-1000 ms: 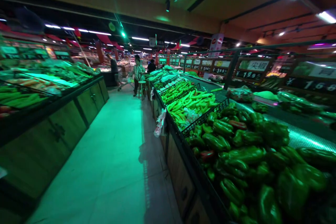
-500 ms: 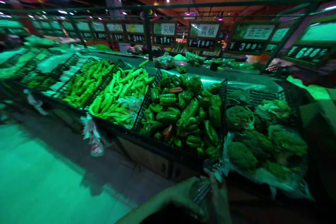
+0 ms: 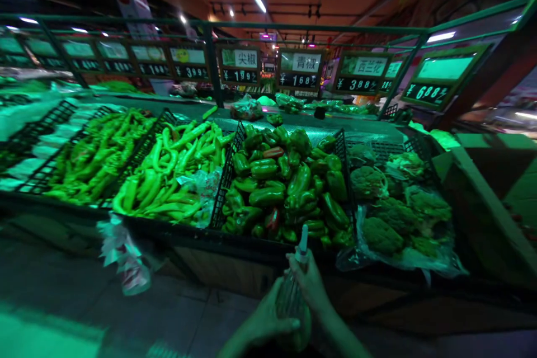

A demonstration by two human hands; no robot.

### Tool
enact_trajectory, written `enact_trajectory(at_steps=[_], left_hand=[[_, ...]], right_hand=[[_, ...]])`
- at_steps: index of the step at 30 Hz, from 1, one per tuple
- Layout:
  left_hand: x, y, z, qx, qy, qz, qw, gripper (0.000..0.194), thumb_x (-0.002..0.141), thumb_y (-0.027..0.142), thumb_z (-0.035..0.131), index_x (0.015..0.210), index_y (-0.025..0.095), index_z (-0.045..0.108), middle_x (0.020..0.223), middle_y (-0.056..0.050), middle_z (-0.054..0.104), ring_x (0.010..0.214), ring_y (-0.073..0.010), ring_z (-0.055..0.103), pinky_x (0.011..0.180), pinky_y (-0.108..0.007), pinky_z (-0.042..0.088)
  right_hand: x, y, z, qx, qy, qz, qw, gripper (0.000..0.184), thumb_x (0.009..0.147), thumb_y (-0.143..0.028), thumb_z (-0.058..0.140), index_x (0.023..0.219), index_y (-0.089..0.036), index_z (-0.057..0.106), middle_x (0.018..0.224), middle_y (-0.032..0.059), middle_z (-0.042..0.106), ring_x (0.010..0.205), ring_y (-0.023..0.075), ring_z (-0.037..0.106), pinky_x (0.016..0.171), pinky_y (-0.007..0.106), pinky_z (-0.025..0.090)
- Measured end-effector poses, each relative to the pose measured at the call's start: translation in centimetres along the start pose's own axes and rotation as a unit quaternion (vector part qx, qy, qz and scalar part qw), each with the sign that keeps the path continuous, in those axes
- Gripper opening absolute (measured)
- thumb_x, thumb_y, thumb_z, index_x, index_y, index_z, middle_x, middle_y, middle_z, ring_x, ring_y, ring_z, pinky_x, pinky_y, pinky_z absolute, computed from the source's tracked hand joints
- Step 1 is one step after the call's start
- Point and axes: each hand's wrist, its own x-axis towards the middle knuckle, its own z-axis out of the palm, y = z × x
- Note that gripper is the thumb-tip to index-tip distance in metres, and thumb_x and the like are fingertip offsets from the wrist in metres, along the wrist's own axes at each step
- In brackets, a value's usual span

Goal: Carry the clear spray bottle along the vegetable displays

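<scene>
Both my hands meet low in the middle of the view, in front of a produce stand. My left hand (image 3: 262,321) is wrapped round a clear plastic bag (image 3: 290,302). My right hand (image 3: 310,285) pinches the bag's twisted top, which sticks up above the fingers. Just beyond them lies a black crate (image 3: 226,179) piled with green bell peppers (image 3: 285,184), a few of them reddish. What the bag contains cannot be made out in the dim light.
Left of the peppers lie long pale green chillies (image 3: 176,173) and darker ones (image 3: 96,154). Broccoli (image 3: 394,207) on plastic film sits to the right. Price signs (image 3: 300,70) hang on a green rail behind. A roll of bags (image 3: 123,254) hangs at the stand's front edge.
The view swung from looking down the aisle to facing the stand. My hands came into view with the plastic bag and have risen, the right hand now pinching its top.
</scene>
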Motion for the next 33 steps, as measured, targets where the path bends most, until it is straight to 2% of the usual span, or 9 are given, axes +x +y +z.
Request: enact_trajectory(at_steps=[3, 7, 13, 16, 19, 22, 26, 30, 33], left_hand=[[-1.5, -0.1, -1.8, 0.053, 0.076, 0.025, 0.995, 0.096, 0.064, 0.058, 0.091, 0.142, 0.025, 0.046, 0.156, -0.018, 0.049, 0.152, -0.037, 0.04, 0.128, -0.057, 0.024], [-3.7, 0.1, -4.1, 0.09, 0.221, 0.04, 0.97, 0.112, 0.052, 0.074, 0.087, 0.143, 0.023, 0.045, 0.158, -0.021, 0.047, 0.152, -0.046, 0.037, 0.126, -0.061, 0.029], [-7.1, 1.4, -6.0, 0.126, 0.433, 0.045, 0.891, 0.115, 0.047, 0.079, 0.086, 0.137, 0.019, 0.047, 0.129, -0.02, 0.072, 0.13, -0.0471, 0.061, 0.117, -0.061, 0.045], [-7.7, 1.7, -6.6, 0.087, 0.49, 0.064, 0.865, 0.121, 0.043, 0.078, 0.088, 0.137, 0.017, 0.042, 0.117, -0.021, 0.077, 0.115, -0.0463, 0.071, 0.103, -0.058, 0.056], [-7.5, 1.7, -7.3, 0.043, 0.484, 0.064, 0.871, 0.122, 0.042, 0.076, 0.09, 0.137, 0.018, 0.039, 0.11, -0.02, 0.08, 0.107, -0.0456, 0.074, 0.093, -0.055, 0.062], [-6.7, 1.6, -8.3, 0.083, 0.464, 0.085, 0.878, 0.112, 0.045, 0.075, 0.089, 0.132, 0.018, 0.049, 0.122, -0.022, 0.076, 0.12, -0.0473, 0.069, 0.104, -0.057, 0.056], [-4.1, 2.0, -8.7, 0.134, 0.317, 0.103, 0.933, 0.103, 0.054, 0.068, 0.089, 0.136, 0.019, 0.052, 0.146, -0.023, 0.062, 0.143, -0.0469, 0.051, 0.121, -0.061, 0.04], [-0.7, 3.4, -6.2, 0.103, 0.165, 0.089, 0.977, 0.105, 0.062, 0.064, 0.088, 0.146, 0.024, 0.04, 0.161, -0.021, 0.046, 0.152, -0.0404, 0.039, 0.126, -0.058, 0.031], [1.6, 4.7, -3.4, 0.079, 0.092, 0.076, 0.99, 0.098, 0.063, 0.059, 0.091, 0.141, 0.026, 0.041, 0.156, -0.018, 0.051, 0.147, -0.0384, 0.048, 0.123, -0.057, 0.036]], right_hand=[[0.9, -0.1, 3.2, -0.021, -0.067, -0.036, 0.997, 0.051, 0.079, -0.064, 0.075, 0.105, -0.024, 0.056, 0.091, 0.0006, 0.07, 0.067, 0.0166, 0.068, 0.065, 0.031, 0.055], [1.5, -0.8, 8.0, -0.05, -0.179, -0.059, 0.981, 0.042, 0.08, -0.055, 0.074, 0.103, -0.026, 0.054, 0.091, -0.0015, 0.066, 0.071, 0.0151, 0.062, 0.068, 0.031, 0.053], [2.0, -1.4, 14.4, -0.104, -0.267, -0.051, 0.957, 0.04, 0.073, -0.043, 0.081, 0.1, -0.025, 0.058, 0.08, -0.0047, 0.062, 0.068, 0.0146, 0.056, 0.065, 0.028, 0.048], [2.1, -1.9, 16.4, -0.145, -0.292, -0.054, 0.944, 0.039, 0.072, -0.041, 0.083, 0.097, -0.025, 0.058, 0.082, -0.0051, 0.063, 0.071, 0.014, 0.056, 0.068, 0.027, 0.046], [2.3, -2.1, 17.2, -0.136, -0.3, -0.069, 0.942, 0.041, 0.071, -0.047, 0.084, 0.093, -0.026, 0.056, 0.08, -0.0054, 0.064, 0.071, 0.0144, 0.058, 0.067, 0.027, 0.048], [2.7, -1.8, 16.6, -0.099, -0.267, -0.079, 0.955, 0.045, 0.07, -0.054, 0.084, 0.09, -0.026, 0.055, 0.077, -0.0052, 0.062, 0.067, 0.0144, 0.058, 0.064, 0.028, 0.051], [3.5, -1.6, 13.7, -0.028, -0.177, -0.089, 0.98, 0.051, 0.07, -0.06, 0.082, 0.097, -0.026, 0.056, 0.08, -0.0047, 0.061, 0.064, 0.0144, 0.06, 0.062, 0.031, 0.057], [4.1, -2.6, 9.3, 0.002, -0.101, -0.1, 0.99, 0.054, 0.074, -0.065, 0.077, 0.105, -0.026, 0.057, 0.088, -0.0017, 0.064, 0.067, 0.0165, 0.066, 0.065, 0.032, 0.06], [4.3, -3.7, 6.0, 0.024, -0.024, -0.108, 0.994, 0.057, 0.072, -0.067, 0.079, 0.106, -0.023, 0.062, 0.097, 0.0031, 0.071, 0.068, 0.0184, 0.069, 0.063, 0.032, 0.059]])
